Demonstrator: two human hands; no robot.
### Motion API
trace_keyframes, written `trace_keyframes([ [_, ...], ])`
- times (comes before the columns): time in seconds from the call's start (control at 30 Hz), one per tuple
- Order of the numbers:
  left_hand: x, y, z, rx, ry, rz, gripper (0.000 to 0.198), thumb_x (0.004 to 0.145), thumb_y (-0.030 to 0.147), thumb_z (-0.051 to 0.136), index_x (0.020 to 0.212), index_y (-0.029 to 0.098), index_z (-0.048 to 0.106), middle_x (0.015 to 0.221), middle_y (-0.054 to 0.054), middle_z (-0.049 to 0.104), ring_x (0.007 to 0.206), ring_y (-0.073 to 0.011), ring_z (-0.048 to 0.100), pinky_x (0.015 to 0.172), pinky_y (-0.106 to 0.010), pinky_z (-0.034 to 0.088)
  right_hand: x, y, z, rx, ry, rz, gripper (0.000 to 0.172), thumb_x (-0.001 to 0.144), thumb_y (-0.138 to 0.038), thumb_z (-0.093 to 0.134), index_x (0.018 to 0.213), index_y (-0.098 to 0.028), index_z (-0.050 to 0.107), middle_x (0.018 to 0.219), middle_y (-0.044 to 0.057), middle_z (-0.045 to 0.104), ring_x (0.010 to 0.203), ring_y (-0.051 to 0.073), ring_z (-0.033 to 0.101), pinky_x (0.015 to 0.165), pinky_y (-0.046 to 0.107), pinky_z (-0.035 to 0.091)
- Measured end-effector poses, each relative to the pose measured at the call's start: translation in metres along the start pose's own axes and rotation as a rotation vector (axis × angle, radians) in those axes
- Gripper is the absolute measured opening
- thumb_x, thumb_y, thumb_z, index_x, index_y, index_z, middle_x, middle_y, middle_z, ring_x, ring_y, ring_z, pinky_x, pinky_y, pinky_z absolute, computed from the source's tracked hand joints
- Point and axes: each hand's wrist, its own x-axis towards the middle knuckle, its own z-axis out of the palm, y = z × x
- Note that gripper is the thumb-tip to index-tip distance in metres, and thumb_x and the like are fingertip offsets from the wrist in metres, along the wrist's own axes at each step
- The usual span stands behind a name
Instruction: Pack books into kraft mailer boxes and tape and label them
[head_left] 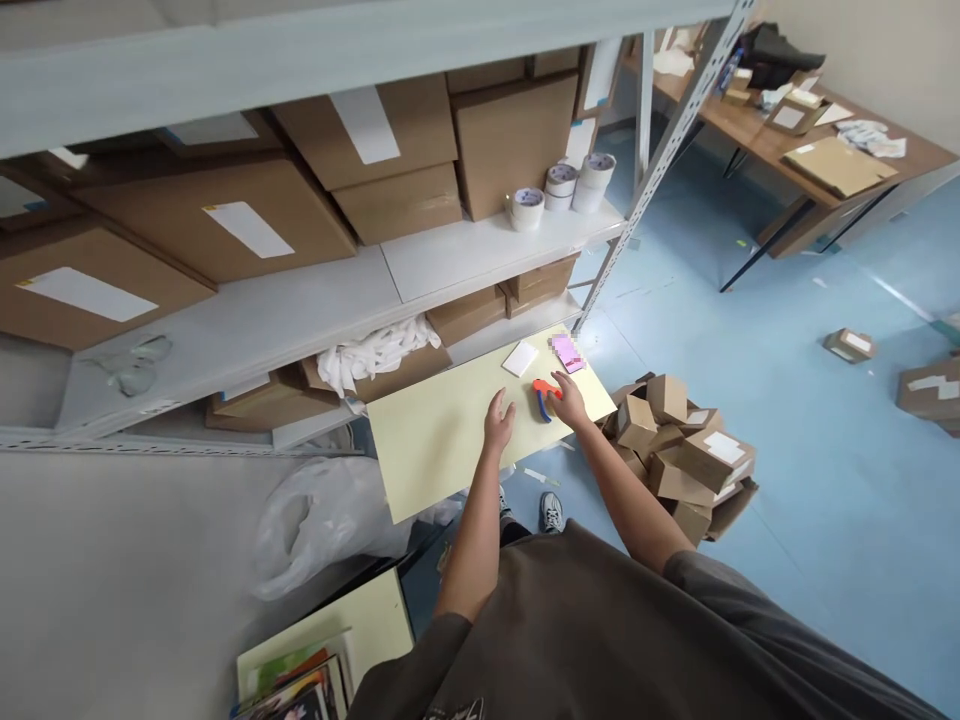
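Note:
Over the pale yellow tabletop (420,440), my left hand (498,422) is held with its fingers apart and nothing in them. To its right, my right hand (568,400) has its thumb and fingers around the red end of a red and blue tape dispenser (543,404). Part of the dispenser is hidden by the hand. Just beyond the hands lie a small white pad or card stack (520,358) and a pink, partly blurred phone-like item (568,354).
Behind the tabletop, a metal shelf (322,290) holds cardboard boxes and white tape rolls (526,208). A heap of small cartons (675,450) sits on the floor to the right. Plastic bags (322,510) lie to the left. A wooden desk (847,120) stands far right.

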Motion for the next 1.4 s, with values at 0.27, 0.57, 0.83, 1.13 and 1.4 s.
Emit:
trace_keyframes([
  [0.27, -0.049, -0.053, 0.038, 0.146, 0.059, -0.094, 0.061, 0.100, 0.055, 0.064, 0.154, 0.028, 0.056, 0.166, -0.011, 0.050, 0.152, -0.0305, 0.048, 0.122, -0.044, 0.044, 0.003, 0.062, 0.036, -0.237, -0.247, 0.214, 0.045, 0.092, -0.029, 0.068, 0.132, -0.009, 0.066, 0.139, 0.023, 0.067, 0.133, 0.036, 0.060, 0.115, 0.044, 0.044],
  [0.57, -0.082, -0.082, 0.046, 0.148, 0.148, -0.179, 0.055, 0.100, 0.048, 0.064, 0.151, 0.026, 0.061, 0.157, -0.014, 0.059, 0.136, -0.0294, 0.062, 0.109, -0.043, 0.056, 0.004, 0.078, 0.069, -0.585, -0.321, 0.335, 0.051, 0.103, -0.026, 0.055, 0.147, -0.001, 0.048, 0.148, 0.032, 0.057, 0.140, 0.038, 0.051, 0.117, 0.046, 0.034],
  [0.83, -0.060, -0.048, 0.033, 0.136, 0.163, -0.103, 0.053, 0.100, 0.043, 0.063, 0.149, 0.024, 0.062, 0.153, -0.015, 0.062, 0.126, -0.0251, 0.068, 0.103, -0.039, 0.059, 0.006, 0.050, 0.030, -0.537, -0.385, 0.154, 0.046, 0.104, -0.023, 0.051, 0.149, -0.014, 0.045, 0.130, 0.025, 0.071, 0.113, 0.034, 0.069, 0.098, 0.047, 0.048],
  [1.13, 0.008, 0.072, -0.037, 0.002, 0.144, 0.153, 0.055, 0.099, 0.058, 0.065, 0.140, 0.021, 0.070, 0.149, -0.016, 0.066, 0.136, -0.0289, 0.063, 0.111, -0.043, 0.054, -0.004, -0.067, -0.040, -0.443, -0.292, -0.433, 0.039, 0.099, -0.048, 0.066, 0.123, -0.020, 0.056, 0.121, 0.020, 0.073, 0.104, 0.034, 0.071, 0.089, 0.043, 0.054],
  [1.4, 0.031, 0.168, -0.106, -0.076, -0.168, 0.305, 0.043, 0.084, 0.058, 0.080, 0.097, 0.017, 0.083, 0.103, -0.011, 0.082, 0.098, -0.0269, 0.076, 0.092, -0.040, 0.059, 0.008, -0.191, -0.073, -0.355, -0.337, -0.682, 0.040, 0.098, -0.060, 0.068, 0.108, -0.022, 0.064, 0.111, 0.016, 0.075, 0.105, 0.034, 0.070, 0.089, 0.042, 0.055],
])
